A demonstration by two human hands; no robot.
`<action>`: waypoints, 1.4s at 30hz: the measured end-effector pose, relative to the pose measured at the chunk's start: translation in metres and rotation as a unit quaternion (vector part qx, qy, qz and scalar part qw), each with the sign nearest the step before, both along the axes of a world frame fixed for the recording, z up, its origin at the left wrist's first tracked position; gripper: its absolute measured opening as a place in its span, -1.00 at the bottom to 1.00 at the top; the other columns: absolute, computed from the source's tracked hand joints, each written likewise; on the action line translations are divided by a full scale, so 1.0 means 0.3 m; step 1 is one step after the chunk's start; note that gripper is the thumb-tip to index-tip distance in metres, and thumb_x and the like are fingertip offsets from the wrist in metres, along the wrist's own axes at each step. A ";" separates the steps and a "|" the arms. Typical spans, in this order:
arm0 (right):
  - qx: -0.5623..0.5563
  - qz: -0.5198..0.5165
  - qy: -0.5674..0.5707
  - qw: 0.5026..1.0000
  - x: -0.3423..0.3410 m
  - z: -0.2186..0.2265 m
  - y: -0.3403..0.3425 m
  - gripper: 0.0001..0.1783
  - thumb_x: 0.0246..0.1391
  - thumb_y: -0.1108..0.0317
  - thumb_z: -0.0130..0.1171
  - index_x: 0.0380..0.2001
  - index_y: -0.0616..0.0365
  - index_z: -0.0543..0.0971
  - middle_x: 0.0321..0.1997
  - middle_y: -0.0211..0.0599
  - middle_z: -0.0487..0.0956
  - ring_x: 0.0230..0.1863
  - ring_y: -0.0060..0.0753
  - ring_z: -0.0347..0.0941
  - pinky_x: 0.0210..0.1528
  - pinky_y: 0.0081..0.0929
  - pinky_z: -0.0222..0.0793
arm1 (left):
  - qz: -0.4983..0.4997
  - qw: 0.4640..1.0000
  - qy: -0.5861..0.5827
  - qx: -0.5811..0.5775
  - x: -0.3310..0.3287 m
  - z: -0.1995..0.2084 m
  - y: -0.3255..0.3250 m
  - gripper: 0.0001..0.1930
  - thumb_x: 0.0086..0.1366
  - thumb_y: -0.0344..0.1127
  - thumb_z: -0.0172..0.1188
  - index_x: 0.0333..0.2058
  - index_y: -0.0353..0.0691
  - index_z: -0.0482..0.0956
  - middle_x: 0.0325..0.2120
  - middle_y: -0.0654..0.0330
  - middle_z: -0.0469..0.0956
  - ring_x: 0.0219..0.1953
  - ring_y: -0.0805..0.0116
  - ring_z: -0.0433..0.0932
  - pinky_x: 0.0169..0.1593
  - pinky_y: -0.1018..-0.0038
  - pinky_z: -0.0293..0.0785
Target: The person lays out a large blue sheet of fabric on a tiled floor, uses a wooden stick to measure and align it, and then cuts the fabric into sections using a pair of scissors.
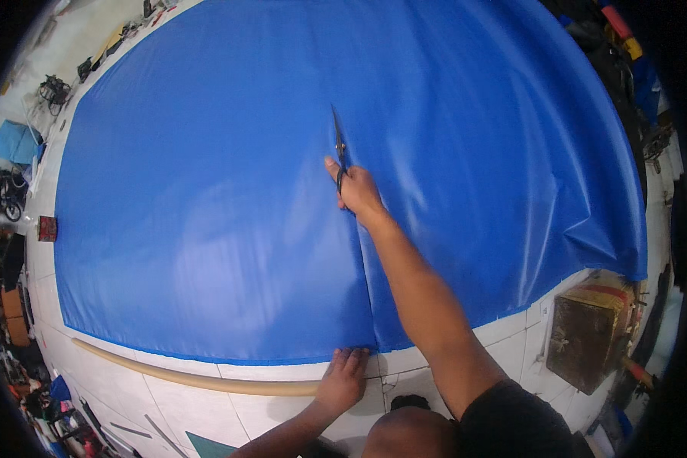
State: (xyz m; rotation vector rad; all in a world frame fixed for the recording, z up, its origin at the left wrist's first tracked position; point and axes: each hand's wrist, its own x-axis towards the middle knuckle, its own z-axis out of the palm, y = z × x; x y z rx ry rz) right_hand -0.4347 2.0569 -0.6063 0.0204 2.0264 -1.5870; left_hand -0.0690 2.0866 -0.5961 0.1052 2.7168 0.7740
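A large glossy blue plastic sheet point(206, 153) covers most of the floor. Over its middle, my right hand point(359, 191) is closed round the handles of dark metal scissors point(340, 145). Their blades point away from me, and my right arm reaches far forward. A slit point(364, 267) runs in the sheet from its near edge up toward the scissors. At the near edge, beside the start of that slit, my left hand point(342, 378) presses down with its fingers stretched out over the sheet's border.
A long tan tube point(191, 378) lies on the white tiles point(259, 416) along the sheet's near edge. Right of me, a brown box point(588, 328) stands against the sheet's corner, where it creases. A small red tin point(47, 228) sits at the left edge. Clutter lines both sides.
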 end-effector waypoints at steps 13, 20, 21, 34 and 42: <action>0.034 0.039 0.031 0.998 -0.299 -0.076 -0.116 -0.20 0.03 -0.43 0.04 -0.74 0.18 0.49 -0.73 -0.20 0.50 -0.64 -0.29 0.49 -0.44 -0.29 0.38 | -0.002 1.000 -0.020 -0.011 -0.037 0.036 -0.002 -0.42 0.17 -0.24 0.13 0.16 -0.33 0.34 0.02 -0.05 0.38 0.11 -0.03 0.37 0.22 0.01 0.31; 0.026 0.027 0.037 0.999 -0.302 -0.096 -0.091 -0.21 0.03 -0.44 0.03 -0.75 0.15 0.48 -0.73 -0.23 0.50 -0.65 -0.30 0.49 -0.45 -0.29 0.38 | 0.209 0.967 0.145 0.001 -0.705 0.026 -0.260 -0.53 0.14 -0.19 0.24 0.00 -0.27 0.46 -0.10 -0.11 0.49 -0.02 -0.10 0.46 0.02 0.12 0.41; 0.031 0.035 0.030 0.998 -0.304 -0.084 -0.104 -0.21 0.03 -0.44 0.02 -0.76 0.15 0.48 -0.74 -0.23 0.50 -0.66 -0.31 0.48 -0.46 -0.28 0.38 | 0.231 0.946 0.223 -0.038 -0.841 0.005 -0.321 -0.40 0.14 -0.10 0.24 0.09 -0.31 0.39 0.04 -0.22 0.39 0.13 -0.21 0.34 0.19 0.06 0.27; -0.004 0.047 -0.052 0.998 -0.320 -0.046 -0.117 -0.39 0.14 -0.27 0.10 -0.62 0.08 0.40 -0.72 -0.43 0.37 -0.70 -0.56 0.31 -0.60 -0.52 0.23 | 0.225 0.945 0.177 -0.160 -1.111 -0.127 -0.430 -0.23 0.15 0.08 0.16 0.25 -0.24 0.25 0.27 -0.25 0.13 0.37 -0.23 0.01 0.37 -0.12 -0.15; -0.024 0.046 -0.112 0.992 -0.304 0.027 -0.140 -0.46 0.19 -0.15 0.12 -0.47 0.18 0.44 -0.66 -0.39 0.43 -0.61 -0.48 0.37 -0.51 -0.40 0.29 | 0.237 0.958 0.116 -0.114 -1.107 -0.114 -0.445 -0.25 0.17 0.04 0.11 0.26 -0.24 0.24 0.28 -0.25 0.10 0.37 -0.27 -0.02 0.35 -0.21 -0.19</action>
